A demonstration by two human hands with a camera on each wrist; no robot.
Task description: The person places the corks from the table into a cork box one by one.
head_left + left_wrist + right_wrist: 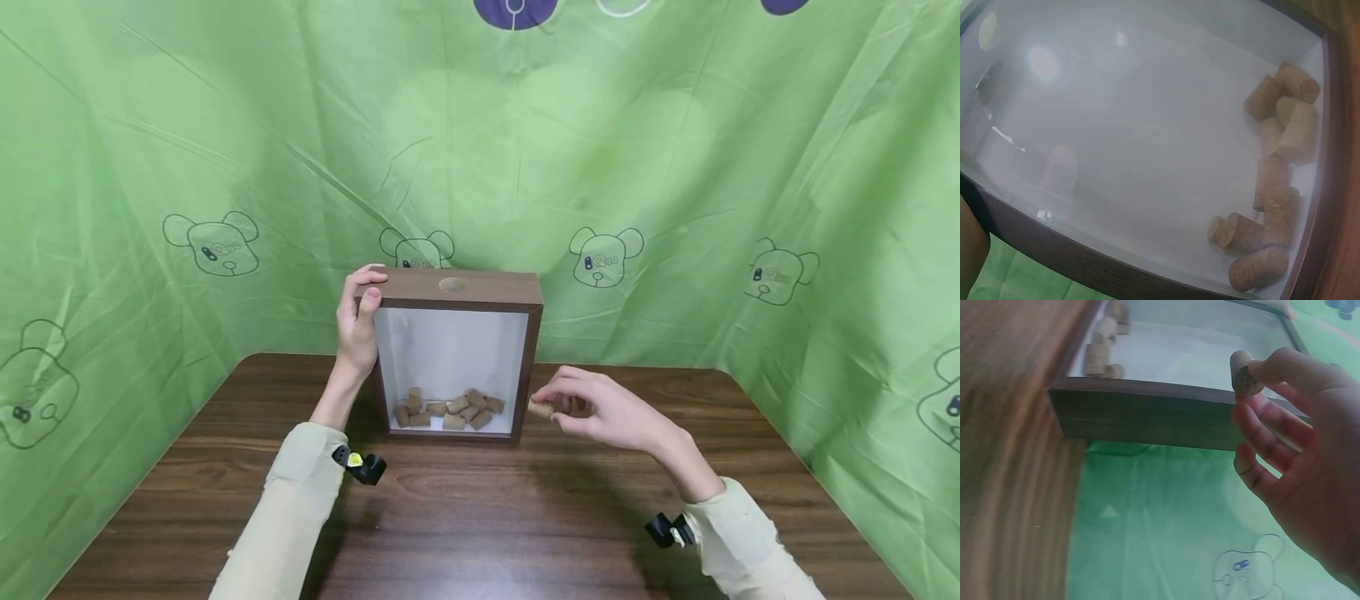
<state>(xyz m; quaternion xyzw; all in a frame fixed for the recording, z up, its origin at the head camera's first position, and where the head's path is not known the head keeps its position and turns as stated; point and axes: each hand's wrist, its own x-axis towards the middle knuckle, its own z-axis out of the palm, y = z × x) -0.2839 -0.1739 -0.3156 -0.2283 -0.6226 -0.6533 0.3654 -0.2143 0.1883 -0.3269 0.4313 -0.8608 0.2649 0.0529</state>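
A shallow brown wooden box with a clear front stands upright on the table, a round hole in its top. Several corks lie heaped along its bottom. At the box's upper left corner my left hand grips the top, thumb toward the front. Between thumb and fingertips, my right hand pinches one cork, just right of the box's right side. The right wrist view shows that cork near the box's side wall. Through the pane in the left wrist view, corks appear close up.
The dark wooden table extends in front of the box and to both sides. A green curtain with printed bear heads hangs behind and around the table. A small black wrist camera sits on the left sleeve, another on the right.
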